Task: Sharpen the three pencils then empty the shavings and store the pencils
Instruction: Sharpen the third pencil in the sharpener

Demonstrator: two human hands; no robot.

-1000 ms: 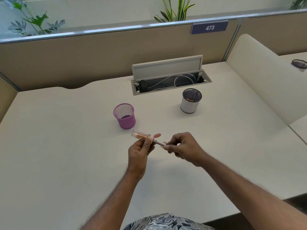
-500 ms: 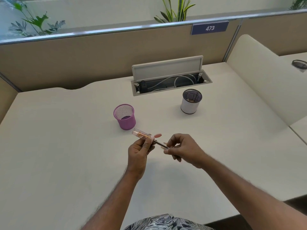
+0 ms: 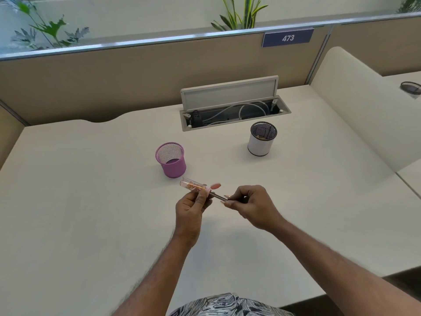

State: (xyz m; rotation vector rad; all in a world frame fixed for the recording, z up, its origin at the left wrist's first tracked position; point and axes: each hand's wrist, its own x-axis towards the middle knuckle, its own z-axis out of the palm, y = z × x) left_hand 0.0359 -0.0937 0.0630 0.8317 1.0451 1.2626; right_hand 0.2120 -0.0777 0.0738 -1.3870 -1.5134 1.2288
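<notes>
My left hand (image 3: 191,207) holds a clear tube-shaped sharpener (image 3: 193,185) with orange shavings inside and a pink flip cap hanging open at its right end. A dark pencil (image 3: 219,197) runs from the sharpener's mouth to my right hand (image 3: 252,206), which pinches it between thumb and fingers. Both hands hover above the desk (image 3: 91,213) in front of a purple mesh cup (image 3: 171,159). Farther right stands a white cup with a black mesh liner (image 3: 261,139). Only this one pencil is visible.
An open cable tray (image 3: 234,112) with white cords and a raised lid lies at the back of the desk. A beige partition with a "473" sign (image 3: 287,38) runs behind. A curved white divider (image 3: 355,106) bounds the right side.
My right hand has shifted slightly right and rotated on the pencil. The left hand and sharpener stay almost still.
</notes>
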